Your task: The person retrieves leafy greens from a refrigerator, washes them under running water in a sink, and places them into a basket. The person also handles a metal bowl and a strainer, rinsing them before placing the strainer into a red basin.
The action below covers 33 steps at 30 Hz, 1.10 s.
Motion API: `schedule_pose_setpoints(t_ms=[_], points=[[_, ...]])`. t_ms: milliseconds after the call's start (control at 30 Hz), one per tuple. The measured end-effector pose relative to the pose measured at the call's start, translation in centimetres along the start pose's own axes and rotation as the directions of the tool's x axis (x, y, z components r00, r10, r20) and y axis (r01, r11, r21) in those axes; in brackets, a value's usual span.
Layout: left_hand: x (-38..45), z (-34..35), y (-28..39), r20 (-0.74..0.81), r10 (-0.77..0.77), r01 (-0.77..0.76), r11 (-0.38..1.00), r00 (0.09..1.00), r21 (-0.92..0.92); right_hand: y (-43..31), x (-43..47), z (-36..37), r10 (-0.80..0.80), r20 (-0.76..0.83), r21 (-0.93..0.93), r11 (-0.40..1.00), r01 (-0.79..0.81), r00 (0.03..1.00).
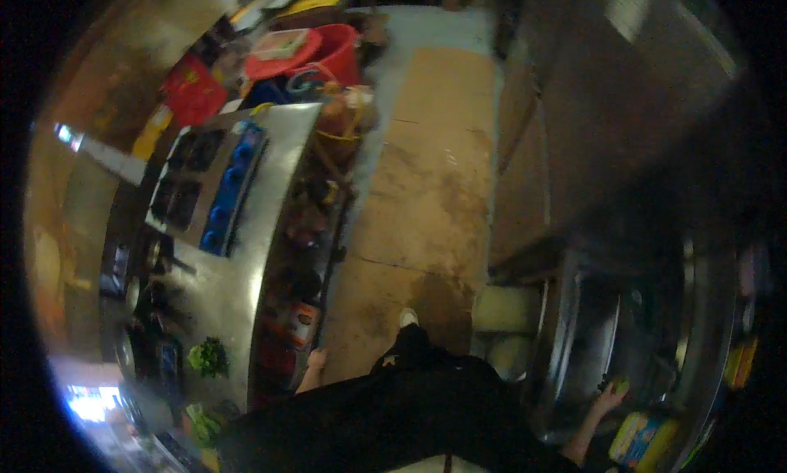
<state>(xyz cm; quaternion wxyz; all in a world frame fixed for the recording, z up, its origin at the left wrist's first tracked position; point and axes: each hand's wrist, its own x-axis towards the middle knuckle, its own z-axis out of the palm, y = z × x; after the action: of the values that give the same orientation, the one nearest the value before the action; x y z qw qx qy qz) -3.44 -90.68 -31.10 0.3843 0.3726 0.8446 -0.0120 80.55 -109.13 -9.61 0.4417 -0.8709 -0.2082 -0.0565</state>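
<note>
My right hand [607,397] reaches over a metal sink [556,350] at the right. In its fingers is a small yellow-green object [622,385], too blurred to name. Something dark shows by the fingertips. My left hand [316,358] hangs by the lower shelf of a steel counter; its fingers look curled, and nothing can be made out in them. On the steel counter [233,301] a bunch of leafy greens [208,356] lies left of that hand, and more green leaves [201,425] are nearer my body.
A gas stove [227,202] with blue knobs sits on the counter. Beyond it stand red plastic tubs [338,52]. Cardboard sheeting [430,184] covers the aisle floor. A pale container [505,307] stands beside the sink. At lower right is a yellow-and-blue package [642,439].
</note>
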Motion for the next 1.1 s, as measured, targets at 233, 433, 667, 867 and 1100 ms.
schedule_pose_setpoints(t_ms=[233,433,667,867,1100], points=[[5.5,-5.7,3.6,-0.029,0.097,-0.099,0.994,0.995,-0.047,-19.8,-2.0,15.1,-0.450,0.464,-0.077,0.838,0.541,0.763],[6.3,-7.4,0.6,-0.020,0.358,-0.337,0.896,0.934,0.289,-37.4,-9.6,32.1,-0.609,0.745,0.159,0.557,0.815,0.271],[14.4,-9.6,6.3,0.113,0.033,-0.033,0.999,0.993,0.000,-46.3,-7.4,51.7,-0.368,0.909,0.331,0.356,0.874,-0.195],[28.6,-19.9,20.4,-0.086,0.088,-0.105,0.970,0.992,-0.221,-59.2,-1.5,71.8,-0.312,0.894,0.379,0.146,0.914,-0.321],[41.2,-29.2,34.4,-0.201,0.064,-0.155,0.862,0.978,-0.482,-84.6,-1.2,89.1,-0.559,0.627,0.540,-0.191,0.820,-0.543]])
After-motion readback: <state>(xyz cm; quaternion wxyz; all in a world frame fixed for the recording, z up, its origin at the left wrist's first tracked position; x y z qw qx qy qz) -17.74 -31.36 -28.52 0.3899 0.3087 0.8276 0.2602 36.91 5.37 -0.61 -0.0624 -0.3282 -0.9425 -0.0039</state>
